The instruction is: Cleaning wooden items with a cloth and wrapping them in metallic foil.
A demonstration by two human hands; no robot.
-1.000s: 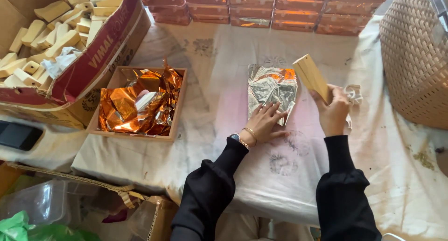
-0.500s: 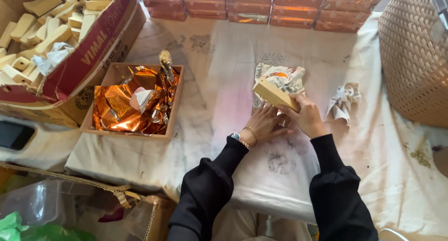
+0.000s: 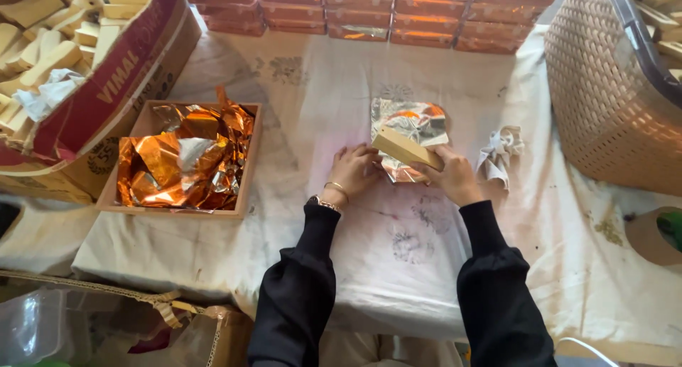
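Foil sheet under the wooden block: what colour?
Silver with orange-copper reflections, crinkled foil sheet beneath the pale wooden block. Head view, the only one.

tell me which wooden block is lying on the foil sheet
The wooden block held between the left hand and right hand, on the foil sheet; the others are piled in the cardboard box.

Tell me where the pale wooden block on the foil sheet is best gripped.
Judging by its pose, across the narrow middle of the pale wooden block, from above. It lies long and flat on the silver-orange foil sheet, with the left hand and right hand at its ends.
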